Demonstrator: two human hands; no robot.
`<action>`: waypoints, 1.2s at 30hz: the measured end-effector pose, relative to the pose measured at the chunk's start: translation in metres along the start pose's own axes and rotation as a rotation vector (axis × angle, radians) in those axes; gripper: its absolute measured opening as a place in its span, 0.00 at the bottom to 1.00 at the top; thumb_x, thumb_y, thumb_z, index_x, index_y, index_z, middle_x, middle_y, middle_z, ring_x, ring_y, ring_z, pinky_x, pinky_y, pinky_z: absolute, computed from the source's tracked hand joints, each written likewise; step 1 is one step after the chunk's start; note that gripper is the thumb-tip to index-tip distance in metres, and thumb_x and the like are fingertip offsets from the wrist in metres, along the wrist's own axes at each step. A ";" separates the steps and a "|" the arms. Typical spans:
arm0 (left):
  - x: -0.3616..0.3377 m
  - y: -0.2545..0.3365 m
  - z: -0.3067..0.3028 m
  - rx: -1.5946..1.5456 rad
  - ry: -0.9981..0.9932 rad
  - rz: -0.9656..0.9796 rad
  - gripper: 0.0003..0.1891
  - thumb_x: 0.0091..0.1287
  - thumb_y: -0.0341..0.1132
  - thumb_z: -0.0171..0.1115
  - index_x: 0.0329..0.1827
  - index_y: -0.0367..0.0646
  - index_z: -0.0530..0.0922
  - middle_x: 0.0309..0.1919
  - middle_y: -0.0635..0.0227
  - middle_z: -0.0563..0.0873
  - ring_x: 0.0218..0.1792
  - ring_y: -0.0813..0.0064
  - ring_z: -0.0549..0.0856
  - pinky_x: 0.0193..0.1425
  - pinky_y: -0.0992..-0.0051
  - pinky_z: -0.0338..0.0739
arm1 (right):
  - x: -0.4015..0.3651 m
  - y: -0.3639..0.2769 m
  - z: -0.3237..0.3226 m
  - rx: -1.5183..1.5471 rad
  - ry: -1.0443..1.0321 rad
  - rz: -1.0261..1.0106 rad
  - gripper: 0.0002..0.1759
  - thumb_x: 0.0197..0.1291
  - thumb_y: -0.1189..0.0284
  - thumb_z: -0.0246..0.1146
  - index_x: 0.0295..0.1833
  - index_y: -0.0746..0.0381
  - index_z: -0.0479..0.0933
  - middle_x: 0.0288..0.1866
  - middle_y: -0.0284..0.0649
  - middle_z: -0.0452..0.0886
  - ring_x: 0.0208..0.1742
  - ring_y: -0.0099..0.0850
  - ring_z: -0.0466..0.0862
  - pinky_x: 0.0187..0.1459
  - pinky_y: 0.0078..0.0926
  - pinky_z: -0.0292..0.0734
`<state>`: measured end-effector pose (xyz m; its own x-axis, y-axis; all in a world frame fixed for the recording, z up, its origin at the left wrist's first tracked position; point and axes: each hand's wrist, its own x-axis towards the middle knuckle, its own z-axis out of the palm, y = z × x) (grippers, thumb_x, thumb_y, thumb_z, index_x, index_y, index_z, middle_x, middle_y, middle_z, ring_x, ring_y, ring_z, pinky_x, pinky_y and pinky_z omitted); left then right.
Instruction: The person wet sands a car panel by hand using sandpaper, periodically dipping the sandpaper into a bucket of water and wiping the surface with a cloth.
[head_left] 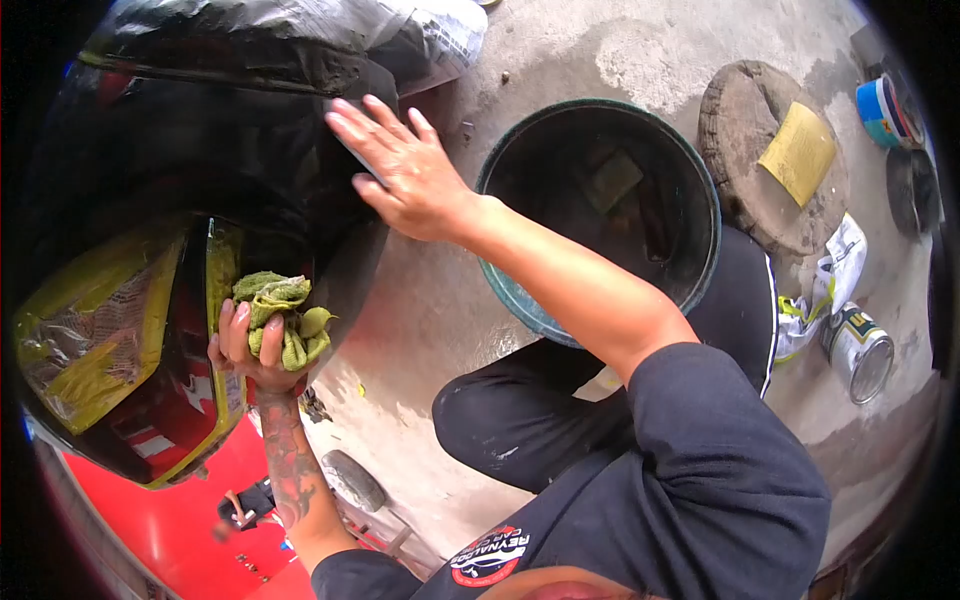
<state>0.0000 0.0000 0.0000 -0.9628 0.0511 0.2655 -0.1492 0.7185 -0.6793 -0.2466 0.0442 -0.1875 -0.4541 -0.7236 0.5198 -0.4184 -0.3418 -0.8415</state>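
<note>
My left hand is closed around a bunched green cloth, beside the masked light area of a black car body panel. My right hand lies against the edge of that panel with its fingers stretched out. Under the palm, between thumb and fingers, shows the edge of a thin grey piece; the rest of it is hidden. Yellow tape and taped plastic film cover part of the panel below.
A dark round tub with water and a submerged piece stands beside my leg. To its right, a yellow sheet lies on a wooden stump. A metal can, crumpled plastic and a blue-white tub sit on the concrete.
</note>
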 end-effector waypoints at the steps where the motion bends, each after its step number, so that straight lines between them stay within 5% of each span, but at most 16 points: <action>1: 0.000 0.003 -0.001 0.007 0.007 -0.005 0.25 0.71 0.62 0.61 0.62 0.60 0.70 0.65 0.63 0.74 0.66 0.55 0.82 0.74 0.54 0.59 | -0.008 0.009 0.000 -0.026 -0.008 0.010 0.43 0.71 0.62 0.58 0.88 0.55 0.51 0.90 0.41 0.53 0.88 0.51 0.53 0.79 0.71 0.49; 3: 0.002 -0.012 -0.017 -0.054 -0.069 0.049 0.27 0.70 0.61 0.64 0.63 0.59 0.70 0.65 0.62 0.74 0.66 0.53 0.81 0.72 0.54 0.61 | -0.035 0.005 0.008 0.054 -0.045 0.167 0.42 0.72 0.63 0.57 0.87 0.56 0.52 0.90 0.43 0.52 0.88 0.49 0.53 0.80 0.69 0.49; 9: 0.001 -0.008 -0.013 -0.024 -0.064 0.057 0.32 0.67 0.61 0.68 0.67 0.56 0.69 0.65 0.60 0.75 0.65 0.50 0.81 0.69 0.53 0.65 | -0.021 -0.036 0.017 0.055 0.081 0.105 0.43 0.71 0.66 0.58 0.87 0.62 0.50 0.89 0.52 0.50 0.87 0.50 0.56 0.81 0.58 0.53; 13: 0.000 -0.004 -0.006 0.010 -0.043 0.045 0.32 0.69 0.63 0.66 0.67 0.56 0.69 0.65 0.59 0.75 0.65 0.49 0.81 0.69 0.52 0.65 | -0.067 -0.064 0.027 0.131 -0.097 0.095 0.47 0.72 0.65 0.59 0.88 0.64 0.42 0.91 0.55 0.43 0.89 0.54 0.48 0.80 0.63 0.51; 19: 0.000 -0.002 -0.004 -0.011 -0.033 0.035 0.32 0.70 0.64 0.64 0.67 0.56 0.69 0.65 0.59 0.75 0.65 0.50 0.82 0.69 0.52 0.65 | -0.001 -0.052 0.016 0.136 0.047 0.161 0.43 0.77 0.61 0.55 0.88 0.63 0.44 0.91 0.53 0.43 0.89 0.54 0.47 0.80 0.65 0.51; 23: -0.004 -0.006 -0.004 0.000 -0.035 0.044 0.32 0.70 0.65 0.63 0.67 0.56 0.69 0.65 0.60 0.75 0.66 0.51 0.81 0.69 0.52 0.65 | -0.062 -0.077 0.036 0.189 -0.022 0.134 0.46 0.75 0.60 0.57 0.89 0.61 0.42 0.91 0.52 0.41 0.90 0.55 0.46 0.80 0.67 0.49; 29: 0.001 -0.002 -0.003 0.004 -0.007 0.009 0.26 0.71 0.64 0.61 0.63 0.62 0.71 0.64 0.63 0.76 0.63 0.55 0.83 0.69 0.56 0.62 | 0.010 -0.049 0.019 0.087 0.155 0.141 0.41 0.76 0.58 0.57 0.86 0.63 0.53 0.89 0.53 0.50 0.86 0.56 0.58 0.77 0.69 0.56; 33: -0.003 -0.004 -0.001 0.007 0.005 0.005 0.26 0.72 0.65 0.59 0.63 0.61 0.71 0.64 0.63 0.76 0.64 0.55 0.83 0.70 0.56 0.61 | -0.041 -0.071 0.043 0.126 0.178 0.138 0.42 0.74 0.61 0.61 0.87 0.61 0.52 0.89 0.53 0.51 0.86 0.56 0.57 0.77 0.66 0.59; 36: -0.002 -0.005 -0.003 -0.002 -0.014 0.037 0.32 0.68 0.64 0.65 0.68 0.57 0.70 0.65 0.61 0.76 0.66 0.51 0.81 0.68 0.54 0.65 | -0.075 -0.077 0.052 0.110 0.008 0.155 0.47 0.75 0.59 0.60 0.89 0.61 0.44 0.91 0.52 0.43 0.89 0.55 0.48 0.78 0.69 0.52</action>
<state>0.0035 -0.0013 0.0049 -0.9707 0.0683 0.2304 -0.1127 0.7175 -0.6874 -0.1390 0.0937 -0.1694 -0.5126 -0.7684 0.3831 -0.2547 -0.2901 -0.9225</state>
